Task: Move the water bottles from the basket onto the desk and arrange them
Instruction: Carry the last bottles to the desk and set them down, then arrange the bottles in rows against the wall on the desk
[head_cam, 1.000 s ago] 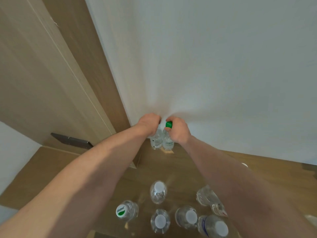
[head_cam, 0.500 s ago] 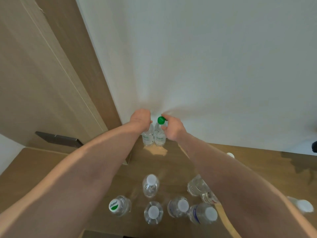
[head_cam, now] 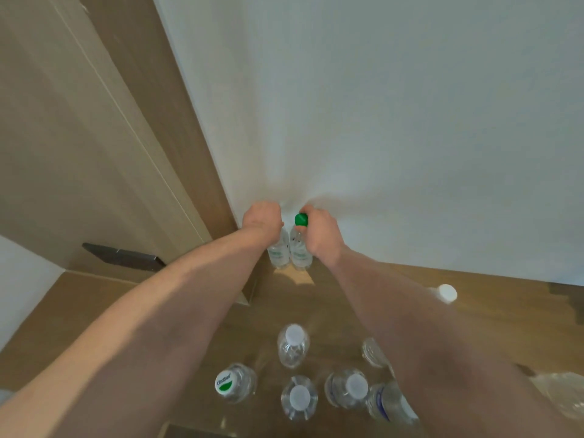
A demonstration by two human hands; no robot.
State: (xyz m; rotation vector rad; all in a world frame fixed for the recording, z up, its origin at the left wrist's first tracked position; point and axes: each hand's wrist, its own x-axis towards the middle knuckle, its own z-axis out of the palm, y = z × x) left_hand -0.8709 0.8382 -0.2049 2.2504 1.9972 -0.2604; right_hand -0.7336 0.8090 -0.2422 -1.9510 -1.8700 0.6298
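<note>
left hand and right hand each grip a bottle neck at 12 o'clock, pressing the left bottle and green-capped bottle together against the wall, apparently starting a tidy row.

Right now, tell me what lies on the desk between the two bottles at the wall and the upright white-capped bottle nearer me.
Head view: only bare brown wooden desk between them.

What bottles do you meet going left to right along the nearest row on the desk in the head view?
Bottle with green-and-white cap → bottle with white cap → second white-capped bottle → blue-labelled bottle, partly hidden by the right forearm.
</note>
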